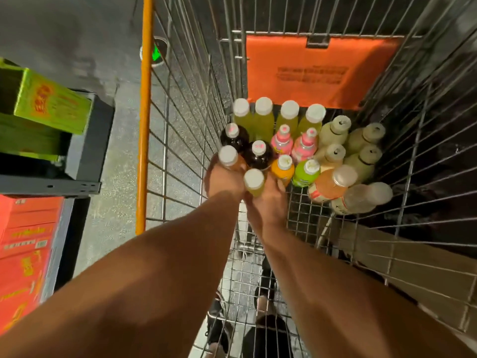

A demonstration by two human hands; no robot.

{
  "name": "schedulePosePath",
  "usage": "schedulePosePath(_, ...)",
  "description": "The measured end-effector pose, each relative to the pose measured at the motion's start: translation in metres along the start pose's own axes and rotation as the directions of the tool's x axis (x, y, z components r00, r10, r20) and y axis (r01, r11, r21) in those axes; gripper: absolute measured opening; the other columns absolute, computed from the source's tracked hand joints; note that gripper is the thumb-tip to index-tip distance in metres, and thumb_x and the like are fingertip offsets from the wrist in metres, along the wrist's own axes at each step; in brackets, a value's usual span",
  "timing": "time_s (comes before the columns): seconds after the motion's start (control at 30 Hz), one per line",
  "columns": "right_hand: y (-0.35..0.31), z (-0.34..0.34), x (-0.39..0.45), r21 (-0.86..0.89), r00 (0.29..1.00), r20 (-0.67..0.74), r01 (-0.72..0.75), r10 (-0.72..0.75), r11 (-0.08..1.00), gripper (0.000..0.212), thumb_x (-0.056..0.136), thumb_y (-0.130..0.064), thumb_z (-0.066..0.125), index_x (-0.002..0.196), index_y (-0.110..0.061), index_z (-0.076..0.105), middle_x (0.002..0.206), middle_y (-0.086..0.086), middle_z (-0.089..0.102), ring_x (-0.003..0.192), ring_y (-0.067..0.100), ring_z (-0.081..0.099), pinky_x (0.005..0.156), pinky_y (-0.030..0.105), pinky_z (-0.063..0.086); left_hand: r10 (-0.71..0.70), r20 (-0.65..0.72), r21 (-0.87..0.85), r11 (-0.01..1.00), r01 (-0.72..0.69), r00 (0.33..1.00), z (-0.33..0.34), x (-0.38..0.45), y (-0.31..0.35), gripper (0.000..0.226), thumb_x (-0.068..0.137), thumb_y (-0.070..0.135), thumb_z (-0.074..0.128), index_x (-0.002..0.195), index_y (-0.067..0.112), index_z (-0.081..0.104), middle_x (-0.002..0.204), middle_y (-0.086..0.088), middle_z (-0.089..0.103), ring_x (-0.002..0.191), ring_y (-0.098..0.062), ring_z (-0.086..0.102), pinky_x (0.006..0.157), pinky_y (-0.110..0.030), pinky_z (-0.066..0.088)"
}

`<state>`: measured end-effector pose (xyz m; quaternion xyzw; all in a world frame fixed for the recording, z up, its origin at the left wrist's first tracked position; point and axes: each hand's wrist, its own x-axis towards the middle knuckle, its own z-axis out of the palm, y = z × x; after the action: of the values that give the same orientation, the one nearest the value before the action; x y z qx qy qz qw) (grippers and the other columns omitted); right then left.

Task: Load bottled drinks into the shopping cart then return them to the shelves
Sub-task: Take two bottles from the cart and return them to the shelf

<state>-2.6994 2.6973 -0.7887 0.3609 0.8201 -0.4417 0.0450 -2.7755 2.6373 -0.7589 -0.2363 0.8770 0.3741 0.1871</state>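
Both hands reach into the wire shopping cart (180,140). The left hand (223,180) grips an orange-drink bottle (229,156); the right hand (268,202) grips a yellow bottle (254,182). Beyond them stand four yellow-green bottles (263,117), two dark ones, two pink; right, four cream bottles (333,130). Shelf boxes (51,104) sit left, above grey floor.

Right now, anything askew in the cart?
Yes. Two bottles at the right of the cluster, the orange-pink bottle and the clear bottle, are tipped over, leaning on their neighbours. The others stand upright. No spill visible.
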Motion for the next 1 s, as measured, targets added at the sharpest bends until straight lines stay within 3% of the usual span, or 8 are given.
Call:
schedulePosePath(0.13,-0.004,-0.003,0.001,-0.019,0.995,0.081,-0.052,0.053,0.998,0.061,0.080,-0.038,0.071,0.135,-0.021,0.052,0.128,0.011,0.060,0.117,0.032,0.055,0.096,0.038,0.044,0.084,0.078,0.159,0.983,-0.095,0.993,0.002,0.003,-0.002,0.024,0.090,0.013,0.060,0.113,0.013,0.063,0.106,-0.008,0.069,0.100,-0.025,0.065,0.072,-0.024,0.048)
schedulePosePath(0.2,-0.005,-0.006,-0.004,-0.014,0.990,0.069,-0.119,0.120,0.993,0.059,0.082,-0.040,0.070,0.135,-0.022,0.052,0.125,0.011,0.062,0.113,0.033,0.058,0.090,0.037,0.045,0.113,0.077,0.212,0.969,-0.127,0.991,-0.004,-0.002,-0.002,0.005,0.089,0.017,0.059,0.090,0.019,0.064,0.084,0.001,0.068,0.083,-0.016,0.065,0.068,-0.019,0.048)
schedulePosePath(0.27,-0.009,-0.015,-0.015,-0.014,0.988,0.003,-0.153,0.153,0.988,0.050,0.084,-0.039,0.069,0.128,-0.019,0.057,0.117,0.012,0.065,0.108,0.033,0.061,0.087,0.036,0.047,0.096,0.028,0.173,0.980,-0.099,0.995,-0.014,-0.014,-0.001,0.011,0.084,0.018,0.063,0.075,0.021,0.057,0.067,0.012,0.057,0.067,-0.012,0.056,0.055,-0.015,0.037)
schedulePosePath(0.53,-0.029,-0.066,-0.066,0.069,0.967,-0.160,-0.190,0.199,0.979,0.034,0.082,-0.036,0.074,0.104,-0.013,0.063,0.095,0.006,0.068,0.088,0.025,0.064,0.069,0.026,0.040,0.230,0.180,0.080,0.965,-0.248,0.956,-0.059,-0.074,0.006,0.021,0.079,0.022,0.072,0.089,0.030,0.055,0.089,0.003,0.067,0.080,-0.019,0.057,0.069,-0.023,0.040)
schedulePosePath(0.63,-0.037,-0.090,-0.100,0.199,0.958,-0.162,-0.202,0.236,0.959,0.036,0.083,-0.032,0.073,0.113,-0.017,0.063,0.102,0.001,0.068,0.096,0.020,0.062,0.078,0.028,0.047,0.309,0.271,0.093,0.934,-0.344,0.912,-0.078,-0.096,0.005,0.021,0.081,0.022,0.067,0.101,0.021,0.063,0.097,-0.003,0.070,0.088,-0.025,0.063,0.071,-0.027,0.046)
schedulePosePath(0.73,-0.048,-0.119,-0.156,0.171,0.920,-0.308,-0.196,0.242,0.966,0.038,0.078,-0.041,0.073,0.112,-0.028,0.062,0.092,-0.009,0.068,0.084,0.017,0.062,0.071,0.031,0.050,0.454,0.350,0.087,0.855,-0.511,0.819,-0.113,-0.131,0.009,0.022,0.082,0.024,0.067,0.103,0.021,0.065,0.097,-0.005,0.070,0.089,-0.028,0.065,0.069,-0.026,0.042)
schedulePosePath(0.87,-0.078,-0.154,-0.243,0.227,0.817,-0.498,-0.200,0.290,0.953,0.032,0.073,-0.041,0.072,0.085,-0.062,0.052,0.063,-0.029,0.059,0.057,-0.007,0.054,0.049,0.018,0.033,0.502,0.519,-0.104,0.841,-0.531,0.692,-0.165,-0.179,0.018,0.027,0.082,0.037,0.073,0.107,0.029,0.067,0.103,0.000,0.071,0.098,-0.025,0.066,0.084,-0.036,0.053)
schedulePosePath(1.0,-0.108,-0.191,-0.317,0.230,0.718,-0.613,-0.238,0.330,0.944,0.025,0.080,-0.039,0.072,0.103,-0.039,0.061,0.088,-0.005,0.068,0.087,0.025,0.065,0.064,0.026,0.042,0.652,0.555,-0.099,0.669,-0.736,0.517,-0.210,-0.225,0.036,0.021,0.081,0.049,0.065,0.097,0.037,0.061,0.086,0.011,0.067,0.084,-0.021,0.065,0.072,-0.034,0.052)
